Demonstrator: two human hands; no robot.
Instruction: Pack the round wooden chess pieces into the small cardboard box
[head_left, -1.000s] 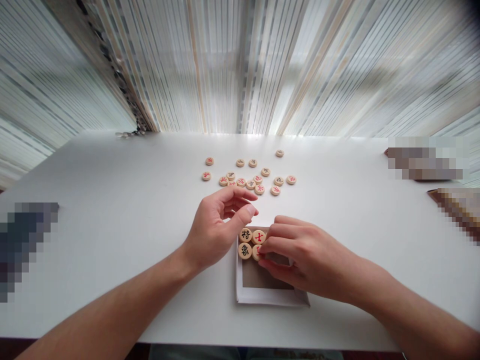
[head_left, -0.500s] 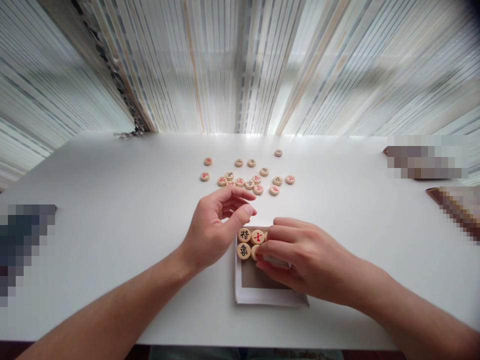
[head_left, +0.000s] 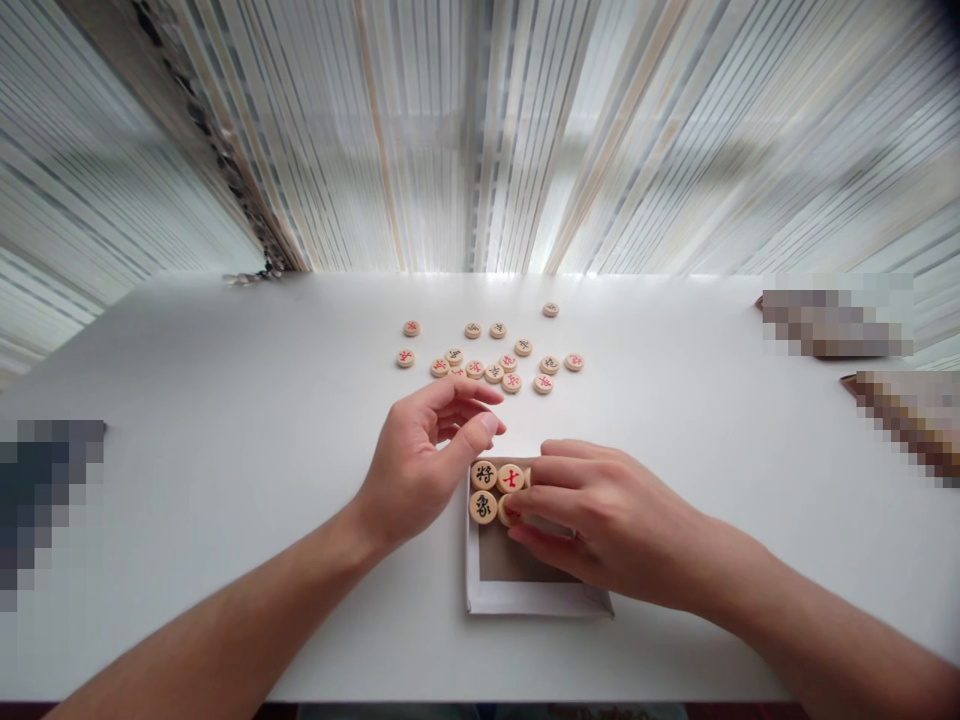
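Open white-walled box (head_left: 540, 600), holding round wooden pieces (head_left: 484, 507), flat, marked black or red; loose pieces (head_left: 511, 383) scattered beyond.

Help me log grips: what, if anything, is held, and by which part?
The right hand touches the right side of a piece in the box; gripping cannot be told. The left hand holds nothing.

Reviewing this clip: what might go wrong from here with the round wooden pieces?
The right hand covers much of one round, pale wooden piece in the shallow white cardboard box; a slip might nudge the black-marked round wooden piece beside it out of line.

The left hand appears just in front of a cluster of red- and black-marked round wooden pieces on the white table; reaching forward could scatter them.
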